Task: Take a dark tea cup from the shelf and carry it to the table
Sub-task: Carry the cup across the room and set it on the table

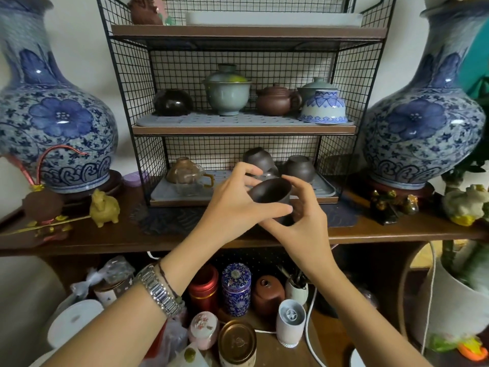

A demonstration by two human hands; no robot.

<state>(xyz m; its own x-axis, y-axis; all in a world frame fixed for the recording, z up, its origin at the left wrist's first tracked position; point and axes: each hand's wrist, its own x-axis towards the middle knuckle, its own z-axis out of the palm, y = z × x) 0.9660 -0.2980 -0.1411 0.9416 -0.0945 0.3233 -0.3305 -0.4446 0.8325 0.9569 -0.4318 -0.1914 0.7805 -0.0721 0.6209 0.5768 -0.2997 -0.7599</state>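
Observation:
A dark brown tea cup is held in the air just in front of the wire shelf's lowest level, its mouth tilted toward the upper left. My left hand grips it from the left, thumb under its lower side. My right hand holds it from the right, fingers curled round its base. Two more dark cups stand upside down on the grey tray behind. The black wire shelf stands on a dark wooden sideboard.
Two large blue-and-white vases flank the shelf. The middle level holds a dark bowl, a celadon lidded cup, a brown teapot and a blue-white bowl. A glass pitcher, figurines and tea tins crowd the surroundings.

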